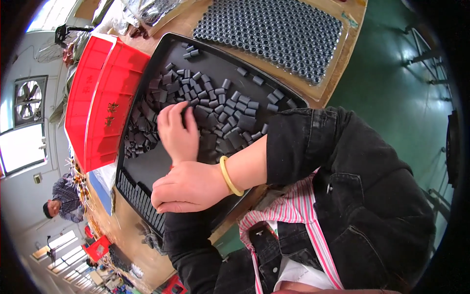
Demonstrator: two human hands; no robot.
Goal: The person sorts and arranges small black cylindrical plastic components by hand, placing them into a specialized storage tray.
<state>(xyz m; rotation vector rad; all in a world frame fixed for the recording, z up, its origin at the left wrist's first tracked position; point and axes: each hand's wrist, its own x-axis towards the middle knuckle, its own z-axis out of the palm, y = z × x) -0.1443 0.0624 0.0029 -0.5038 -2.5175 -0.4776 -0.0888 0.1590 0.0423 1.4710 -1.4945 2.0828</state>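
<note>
A large black tray [164, 49] lies tilted across my view, with many short black tubes [226, 84] loose in it. My left hand [178, 134] reaches into the pile from under my right wrist. Its fingers are curled round what looks like one black tube, partly hidden. My right hand [188, 186], a yellow bangle [229, 176] on its wrist, crosses in front of my left forearm. Its thumb and fingers are pinched together near the tray's lower left; what they hold, if anything, is hidden. Beside them, black pieces lie in neat slanting rows [142, 198].
A red plastic bin [105, 98] stands against the tray's left side. Past the far side, a clear-edged panel of ring-shaped cells [274, 36] lies on the brown table [350, 54]. Another person [63, 198] sits at the far left. Green floor [387, 83] shows at right.
</note>
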